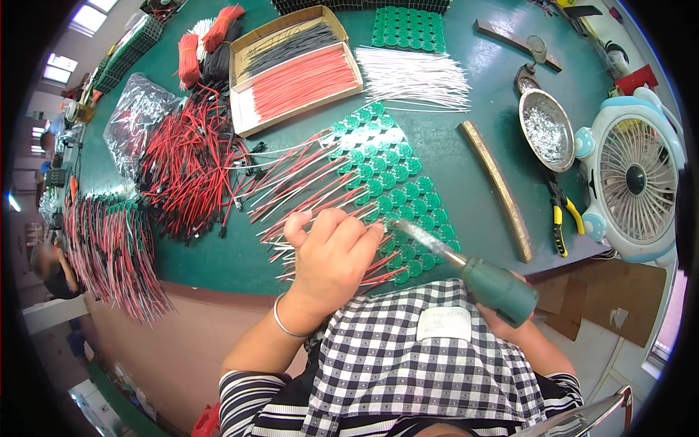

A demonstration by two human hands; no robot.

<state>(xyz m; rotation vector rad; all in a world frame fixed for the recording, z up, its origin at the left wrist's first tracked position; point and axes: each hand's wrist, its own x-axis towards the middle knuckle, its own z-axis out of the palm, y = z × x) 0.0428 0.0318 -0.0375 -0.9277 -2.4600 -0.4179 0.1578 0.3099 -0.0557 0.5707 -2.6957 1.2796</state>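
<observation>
My left hand (329, 256), a silver bangle at its wrist, pinches the end of a thin wire against the green round circuit boards (408, 193). A soldering iron (499, 291) with a thick green handle is in my right hand (513, 328), which shows only partly behind it. The iron's metal tip meets the boards right beside my left fingertips. Red and white wires (306, 191) stick out leftward from the boards in rows. Which colour of wire sits between my left fingers is hidden.
A cardboard box (242, 116) holds red and black wires. Loose red-black wires (193, 160) and white wires (415, 76) lie around it. On the right are a brass-coloured bar (499, 189), a metal pan (546, 131), yellow-black pliers (559, 218) and a fan (633, 178). Finished-looking wired boards (109, 240) overhang the left edge.
</observation>
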